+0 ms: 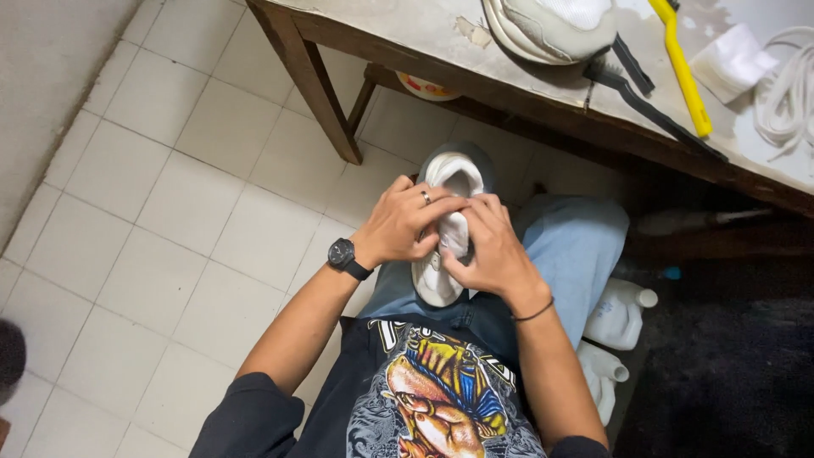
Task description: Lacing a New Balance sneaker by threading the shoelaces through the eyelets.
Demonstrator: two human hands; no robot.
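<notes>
Listing the head view, near to far.

Hands: left hand (398, 227), with a ring on one finger and a black wristwatch (342, 254) on the wrist, is curled over the left side of a white sneaker (454, 174), fingers bent and pressed onto its upper. Right hand (489, 250), with a thin dark band at the wrist, clasps the same shoe from the right, thumb and fingers closed on the material at its middle. Both hands meet over the shoe, fingertips touching or nearly so; neither is spread open.

White sneaker: resting on the person's lap over light blue jeans (570, 246), opening and grey heel rim pointing far, toe end near the body, partly hidden by the hands.

Table (407, 25), far: worn pale top on dark wooden legs. On it, a second light-coloured shoe (551, 25) at the far edge of view; just right of it a black brush (632, 89) and a yellow-handled brush (682, 72); farther right a white cloth (729, 61) and coiled white laces (788, 93).

Floor, right of the legs: two white plastic bottles (617, 314), near a dark mat (729, 365). Left: pale floor tiles (170, 212).
</notes>
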